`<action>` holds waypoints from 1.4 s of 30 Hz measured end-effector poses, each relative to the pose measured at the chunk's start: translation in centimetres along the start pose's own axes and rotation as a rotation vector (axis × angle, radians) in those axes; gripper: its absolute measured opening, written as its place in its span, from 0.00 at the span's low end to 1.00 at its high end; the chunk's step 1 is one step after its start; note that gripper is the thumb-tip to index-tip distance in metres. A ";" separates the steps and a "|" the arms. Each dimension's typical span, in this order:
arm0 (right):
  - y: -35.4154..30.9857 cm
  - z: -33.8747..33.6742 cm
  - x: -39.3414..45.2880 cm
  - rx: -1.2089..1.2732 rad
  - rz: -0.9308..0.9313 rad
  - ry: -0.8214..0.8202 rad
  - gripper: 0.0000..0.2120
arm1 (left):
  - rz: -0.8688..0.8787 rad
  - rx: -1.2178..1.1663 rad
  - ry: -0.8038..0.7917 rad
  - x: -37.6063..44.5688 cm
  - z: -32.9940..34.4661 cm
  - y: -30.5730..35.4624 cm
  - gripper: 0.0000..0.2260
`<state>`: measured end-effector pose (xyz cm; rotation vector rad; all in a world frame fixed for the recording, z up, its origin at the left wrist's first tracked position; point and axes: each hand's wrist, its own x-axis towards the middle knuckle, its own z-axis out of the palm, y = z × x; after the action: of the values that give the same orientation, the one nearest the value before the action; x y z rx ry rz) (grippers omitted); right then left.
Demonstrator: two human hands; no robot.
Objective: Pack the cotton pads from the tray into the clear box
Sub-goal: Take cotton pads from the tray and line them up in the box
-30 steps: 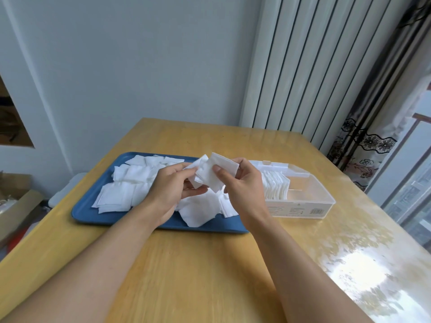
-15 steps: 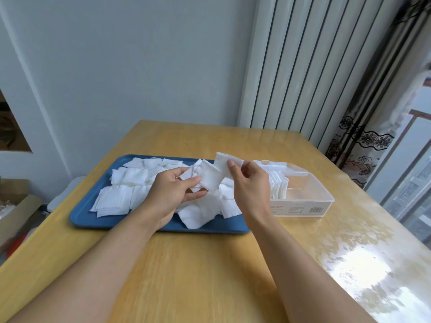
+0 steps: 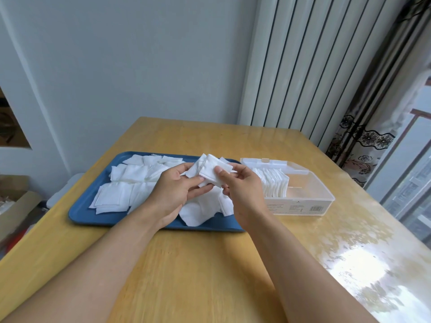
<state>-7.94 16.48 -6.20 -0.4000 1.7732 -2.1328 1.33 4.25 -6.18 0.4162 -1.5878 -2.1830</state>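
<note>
A: Surface status?
B: Wooden surface [image 3: 186, 264], light yellow, glossy. Strong window glare at 4 o'clock. Blue tray [image 3: 80, 212] sits at 11 o'clock, clear box [image 3: 303, 207] just beside its right end, at 1 o'clock.

A: Room?
B: Plain grey-blue wall [image 3: 140, 66] at 12. White ribbed panel [image 3: 303, 66] at 1 o'clock, patterned curtain [image 3: 363, 145] and window at 2–3. Cardboard box [image 3: 14, 206] on the floor at 9.

A: Cotton pads?
B: Loose cotton pads [image 3: 121, 190] spread over the tray, overlapping. A row of packed pads [image 3: 272, 183] stands on edge in the box's left part; right part looks bare.

A: Hands?
B: Both above the tray's right half. Left hand [image 3: 175, 192] and right hand [image 3: 242, 190] share a small held stack of pads [image 3: 210, 171]. Left grip clamped on its lower edge, right grip pinching the right side, thumb on top.
</note>
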 end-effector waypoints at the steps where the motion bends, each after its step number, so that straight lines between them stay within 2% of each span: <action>1: 0.0 0.0 0.0 -0.007 0.014 0.003 0.14 | -0.001 -0.005 -0.006 0.0 0.0 0.0 0.11; 5: 0.1 -0.1 0.0 -0.035 0.053 -0.003 0.12 | -0.011 -0.032 -0.004 0.1 -0.1 0.1 0.12; 8: 0.1 -0.3 0.1 -0.029 0.022 0.033 0.08 | -0.022 -0.035 0.003 0.1 -0.1 0.1 0.12; 17: -0.1 -0.6 0.5 -0.007 -0.091 0.163 0.06 | -0.063 -0.081 0.096 0.2 -0.2 0.1 0.13; 23: 0.2 -0.6 0.3 -0.094 -0.057 0.047 0.09 | -0.084 -0.124 0.077 0.2 -0.2 0.2 0.12; 28: -0.3 -0.8 0.3 0.003 -0.076 0.085 0.07 | -0.087 -0.155 0.107 0.2 -0.3 0.3 0.14; 33: -0.3 -0.3 0.0 0.080 -0.045 -0.031 0.07 | -0.095 -0.144 0.110 0.1 -0.2 0.3 0.14; 37: 0.2 -0.1 0.1 0.001 -0.029 -0.011 0.16 | -0.082 -0.126 0.044 -0.2 0.1 0.5 0.13; 42: 0.5 -0.3 0.2 -0.013 0.020 0.004 0.16 | -0.074 -0.134 0.020 -0.2 0.2 0.5 0.13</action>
<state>-8.26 16.58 -6.73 -0.3795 1.7871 -2.1104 1.47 4.38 -5.64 0.4605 -1.4267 -2.3173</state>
